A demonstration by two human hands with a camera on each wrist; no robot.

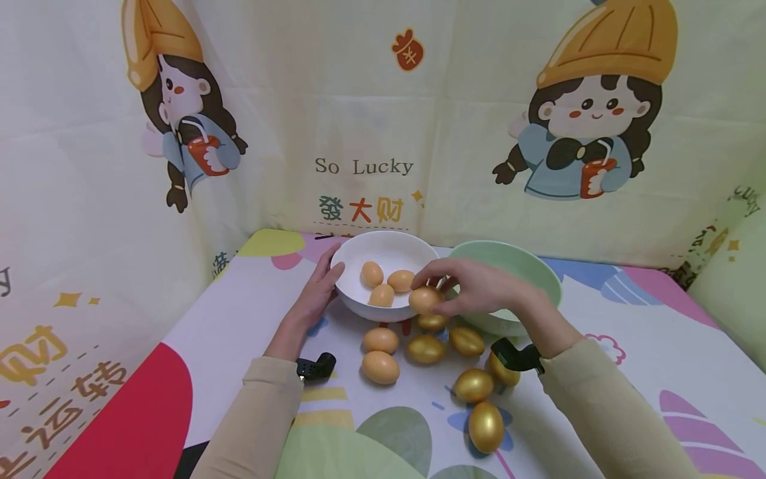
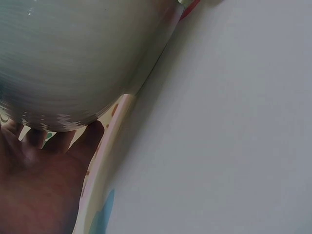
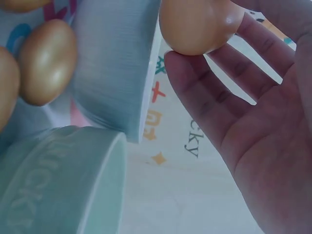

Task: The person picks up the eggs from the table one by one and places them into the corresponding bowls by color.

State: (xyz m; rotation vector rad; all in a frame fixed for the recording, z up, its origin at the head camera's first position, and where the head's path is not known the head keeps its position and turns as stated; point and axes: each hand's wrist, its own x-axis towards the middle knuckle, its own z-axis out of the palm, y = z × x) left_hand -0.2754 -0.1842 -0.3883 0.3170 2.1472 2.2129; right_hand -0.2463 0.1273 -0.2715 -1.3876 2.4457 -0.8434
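Observation:
My right hand (image 1: 473, 286) pinches a brown egg (image 1: 425, 301) between thumb and fingers at the right front rim of a white bowl (image 1: 383, 313). In the right wrist view the same egg (image 3: 197, 24) sits at the fingertips, by the bowl's edge. Three brown eggs (image 1: 372, 274) lie inside this bowl. My left hand (image 1: 315, 293) holds the bowl's left side, thumb at the rim; the left wrist view has its fingers against the outer wall. Two more brown eggs (image 1: 380, 368) rest on the table in front of the bowl.
Beside the white bowl, a green bowl (image 1: 526, 266) stands partly behind my right hand and forearm. Several gold eggs (image 1: 486, 427) lie on the patterned tablecloth (image 1: 239, 346) in front of the bowls. A printed cloth backdrop (image 1: 371, 120) rises behind the table.

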